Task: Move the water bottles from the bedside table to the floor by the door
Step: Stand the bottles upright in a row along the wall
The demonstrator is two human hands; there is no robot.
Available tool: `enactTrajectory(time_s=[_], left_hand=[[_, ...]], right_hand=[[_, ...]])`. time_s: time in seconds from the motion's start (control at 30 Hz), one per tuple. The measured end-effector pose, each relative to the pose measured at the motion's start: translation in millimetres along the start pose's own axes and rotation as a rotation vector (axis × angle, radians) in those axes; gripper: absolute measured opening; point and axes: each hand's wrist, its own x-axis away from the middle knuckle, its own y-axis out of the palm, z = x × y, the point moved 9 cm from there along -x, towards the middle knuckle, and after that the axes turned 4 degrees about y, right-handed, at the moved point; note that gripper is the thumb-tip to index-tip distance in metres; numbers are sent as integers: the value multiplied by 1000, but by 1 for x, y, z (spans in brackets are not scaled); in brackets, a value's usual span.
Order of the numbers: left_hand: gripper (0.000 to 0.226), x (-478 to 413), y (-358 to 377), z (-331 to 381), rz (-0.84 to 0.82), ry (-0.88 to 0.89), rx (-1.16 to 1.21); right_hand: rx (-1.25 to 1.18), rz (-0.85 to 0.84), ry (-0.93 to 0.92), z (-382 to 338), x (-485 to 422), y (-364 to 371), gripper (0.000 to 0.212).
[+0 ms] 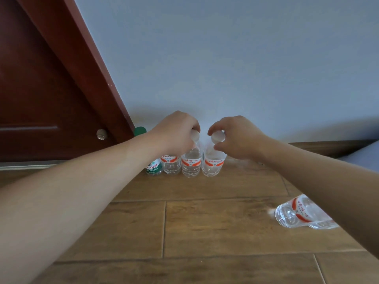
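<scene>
Your left hand [176, 133] pinches one orange-labelled bottle [190, 166] by its cap, your right hand [235, 137] the neighbouring bottle [212, 167], likely to stand both upright beneath them.

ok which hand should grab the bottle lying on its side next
Probably right. The fallen bottle lies on the floor beneath the right forearm; the left hand grips a cap nearer the door, farther off. The right hand must release its cap first.

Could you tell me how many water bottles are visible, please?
5. Standing along the wall: green-labelled bottle, red-labelled bottle, third bottle held by the left hand, fourth bottle by the right hand. A fifth bottle lies under the right forearm; another may hide there.
</scene>
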Motion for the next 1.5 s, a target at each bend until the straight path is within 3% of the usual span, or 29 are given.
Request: enactTrajectory(time_s=[0.57,0.87,1.17,1.5], left_hand=[[28,-8,0,-16,41,-36,-43],[28,-8,2,-19,58,-30,-28],[48,-2,2,-17,69,5,-59],[65,7,-10,-10,79,28,-88]], right_hand=[[-51,68,0,2,-19,7,35],[-34,54,-1,4,-20,13,45],[-2,46,8,5,-20,15,47],[32,61,42,8,-9,2,67]])
